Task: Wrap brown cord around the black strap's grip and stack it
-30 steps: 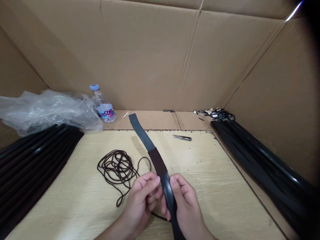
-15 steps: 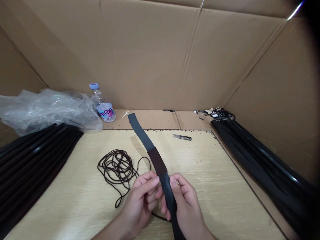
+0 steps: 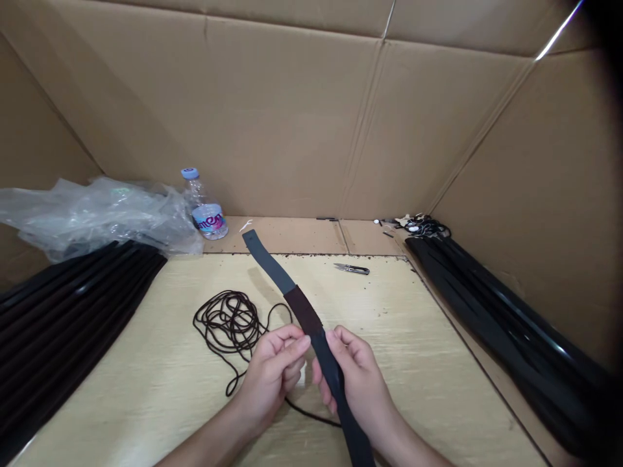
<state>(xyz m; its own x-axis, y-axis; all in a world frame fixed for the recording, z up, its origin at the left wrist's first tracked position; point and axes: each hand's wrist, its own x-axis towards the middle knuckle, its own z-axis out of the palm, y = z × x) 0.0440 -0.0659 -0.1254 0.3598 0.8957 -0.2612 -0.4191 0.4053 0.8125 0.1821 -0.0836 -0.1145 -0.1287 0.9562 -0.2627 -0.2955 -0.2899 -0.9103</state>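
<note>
A long, flat black strap point(image 3: 267, 261) slants up and away from me, with a band of dark brown cord point(image 3: 302, 310) wound tightly round its middle. My right hand point(image 3: 357, 373) is closed on the strap just below the wound band, thumb on top and fingers curled beneath. At the band's lower left edge, my left hand point(image 3: 277, 366) pinches thumb against forefinger, apparently on the cord; the pinched part is mostly hidden. Loose brown cord point(image 3: 228, 321) lies in a tangled coil left of the strap, passes behind my left hand and shows again below it.
Small thread snips point(image 3: 351, 268) lie on the table point(image 3: 413, 363) beyond the strap. At the back left stand a water bottle point(image 3: 210, 217) and crumpled clear plastic point(image 3: 107, 214). Black strips point(image 3: 82, 311) lie left, more black material point(image 3: 496, 331) right. Cardboard walls point(image 3: 292, 117) enclose the table.
The strap's far end has shifted slightly left and down in view. My left hand stays pinched beside the band, a little lower; my right hand keeps its hold. The camera view has shifted slightly.
</note>
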